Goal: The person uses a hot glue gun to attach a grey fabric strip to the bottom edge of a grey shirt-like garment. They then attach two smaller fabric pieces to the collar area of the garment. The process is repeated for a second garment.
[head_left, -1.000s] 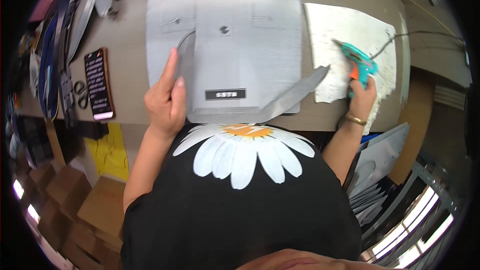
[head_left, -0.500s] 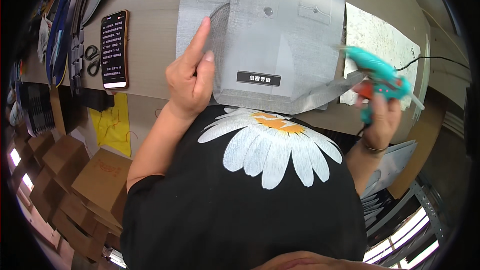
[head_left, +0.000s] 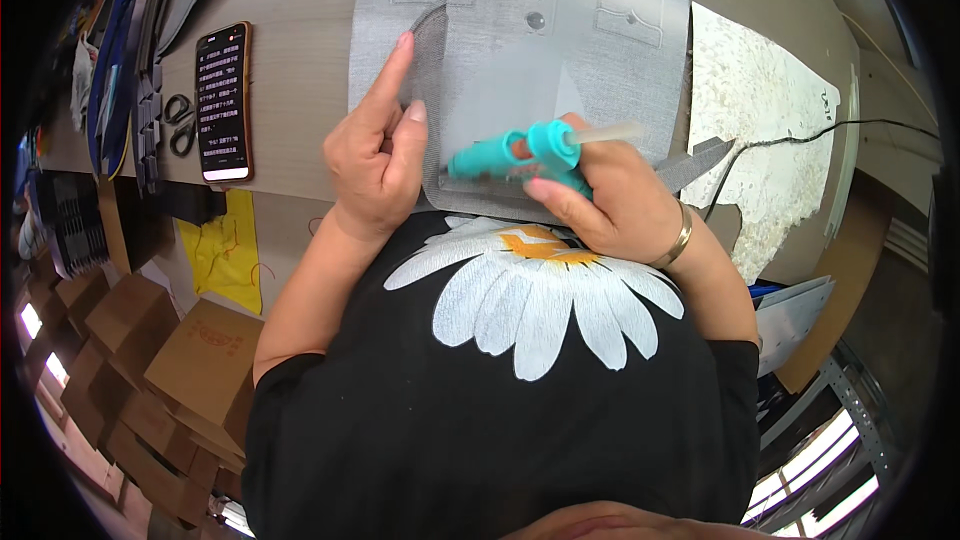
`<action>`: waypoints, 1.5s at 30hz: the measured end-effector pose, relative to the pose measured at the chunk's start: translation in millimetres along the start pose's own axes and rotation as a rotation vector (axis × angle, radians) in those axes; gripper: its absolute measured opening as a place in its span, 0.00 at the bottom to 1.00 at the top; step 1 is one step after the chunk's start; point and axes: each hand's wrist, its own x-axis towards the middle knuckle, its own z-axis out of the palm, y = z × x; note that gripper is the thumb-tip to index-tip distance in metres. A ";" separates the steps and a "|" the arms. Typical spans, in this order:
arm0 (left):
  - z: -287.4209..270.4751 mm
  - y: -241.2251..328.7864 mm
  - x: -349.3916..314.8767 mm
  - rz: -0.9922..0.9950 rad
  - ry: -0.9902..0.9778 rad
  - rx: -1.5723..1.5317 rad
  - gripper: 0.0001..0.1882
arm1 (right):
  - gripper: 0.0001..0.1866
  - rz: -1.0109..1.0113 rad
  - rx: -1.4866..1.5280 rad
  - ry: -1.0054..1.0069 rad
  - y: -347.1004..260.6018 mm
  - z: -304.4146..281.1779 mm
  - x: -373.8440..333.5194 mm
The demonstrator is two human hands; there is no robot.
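A grey, denim-patterned panel (head_left: pixel 630 90) lies flat on the table in front of me. A darker grey fabric strip (head_left: pixel 432 50) runs along its left side in a curve. My left hand (head_left: pixel 372 160) rests at this strip, index finger stretched along it, thumb apart and the other fingers curled. My right hand (head_left: pixel 620 195) is wrapped around a turquoise glue gun (head_left: pixel 480 158), with a translucent glue stick (head_left: pixel 610 133) poking out of its back. Slightly blurred, the gun's nozzle points left toward the strip near my left hand. The gun and right hand cover the panel's lower part.
Left of the panel lie a phone (head_left: pixel 224 100) with its screen lit and black scissors (head_left: pixel 180 125). A glue-stained white sheet (head_left: pixel 765 90) is on the right, crossed by a black cord (head_left: pixel 800 138). Cardboard boxes (head_left: pixel 205 355) stand low at the left.
My right hand has swung the glue gun from the right, over the white sheet, leftward across the panel to near my left hand. The left hand has barely moved.
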 end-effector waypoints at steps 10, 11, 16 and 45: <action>1.0 -2.3 1.4 0.019 -0.012 0.024 0.30 | 0.12 -0.038 -0.035 0.032 -0.8 -2.7 -0.3; -0.6 2.6 1.7 -0.024 -0.076 0.071 0.33 | 0.12 -0.037 -0.079 0.048 0.8 -1.9 0.6; -13.2 32.9 4.6 -0.137 -0.282 0.142 0.52 | 0.14 -0.004 -0.136 0.296 6.8 -1.9 0.7; -2.3 31.8 14.1 -0.020 -0.294 0.484 0.36 | 0.14 -0.016 -0.157 0.182 5.0 -4.2 -7.0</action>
